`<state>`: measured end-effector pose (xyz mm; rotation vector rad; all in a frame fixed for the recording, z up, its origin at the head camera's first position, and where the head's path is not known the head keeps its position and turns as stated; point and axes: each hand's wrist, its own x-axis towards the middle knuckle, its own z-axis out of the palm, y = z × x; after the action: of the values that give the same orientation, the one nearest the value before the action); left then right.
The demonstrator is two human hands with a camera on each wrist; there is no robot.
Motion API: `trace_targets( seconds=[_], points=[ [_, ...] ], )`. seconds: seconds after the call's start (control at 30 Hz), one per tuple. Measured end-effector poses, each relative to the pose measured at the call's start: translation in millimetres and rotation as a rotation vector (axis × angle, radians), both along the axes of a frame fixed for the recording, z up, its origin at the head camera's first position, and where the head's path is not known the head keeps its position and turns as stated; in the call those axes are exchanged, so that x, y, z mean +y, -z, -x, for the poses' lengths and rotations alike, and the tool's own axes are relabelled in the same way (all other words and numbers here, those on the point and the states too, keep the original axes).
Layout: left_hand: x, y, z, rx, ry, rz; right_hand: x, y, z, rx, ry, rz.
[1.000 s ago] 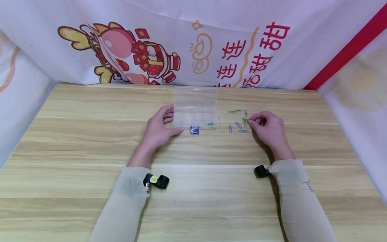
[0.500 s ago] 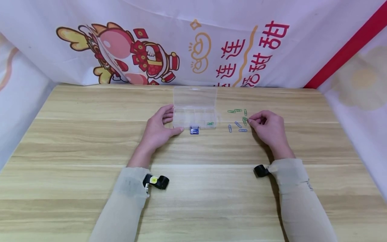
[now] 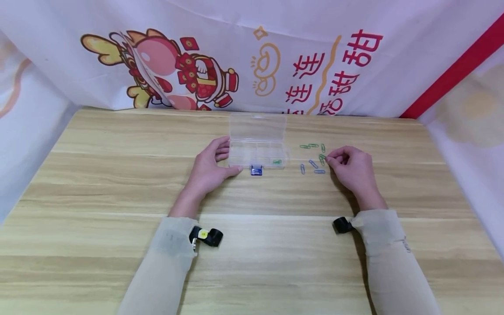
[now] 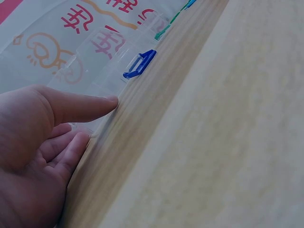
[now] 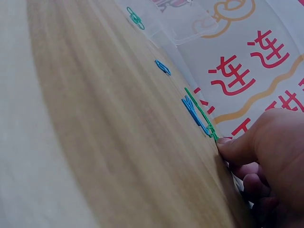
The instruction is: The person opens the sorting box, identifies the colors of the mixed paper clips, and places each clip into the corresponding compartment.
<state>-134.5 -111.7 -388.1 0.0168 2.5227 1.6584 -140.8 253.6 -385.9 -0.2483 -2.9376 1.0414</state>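
Observation:
A clear plastic compartment box (image 3: 250, 152) stands on the table with its lid raised at the back. My left hand (image 3: 208, 168) holds its left end, thumb along the front edge and fingers at the side. A blue latch (image 4: 141, 64) hangs at the box's front. Green paper clips (image 3: 277, 162) lie in the front right compartment. Right of the box, my right hand (image 3: 352, 169) pinches at a green paper clip (image 3: 322, 160) on the table; in the right wrist view, thumb and forefinger meet at the clip's end (image 5: 214, 135). The other fingers are curled under.
Blue paper clips (image 3: 313, 164) lie between the box and my right hand. More green paper clips (image 3: 309, 146) lie farther back. A white printed cloth (image 3: 177, 26) hangs behind the wooden table (image 3: 275, 253). A black wrist camera (image 3: 342, 225) sits on each sleeve.
The head view has shifted slightly. Both hands, the box and the paper clips keep about the same places relative to each other.

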Motion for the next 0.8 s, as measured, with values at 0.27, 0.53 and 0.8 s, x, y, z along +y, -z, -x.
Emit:
trace_targets(
  seconds=[0.27, 0.53, 0.8],
  points=[
    [1.1, 0.3, -1.0, 0.004, 0.006, -0.010, 1.8, -0.8, -0.5, -0.031, -0.008, 0.003],
    [1.0, 1.5, -0.3, 0.010, 0.004, -0.009, 3.6, -0.7, -1.8, -0.042, -0.023, 0.009],
    [0.1, -0.3, -1.5, 0.002, -0.002, -0.010, 4.6, -0.1, -1.4, -0.052, -0.026, 0.070]
  ],
)
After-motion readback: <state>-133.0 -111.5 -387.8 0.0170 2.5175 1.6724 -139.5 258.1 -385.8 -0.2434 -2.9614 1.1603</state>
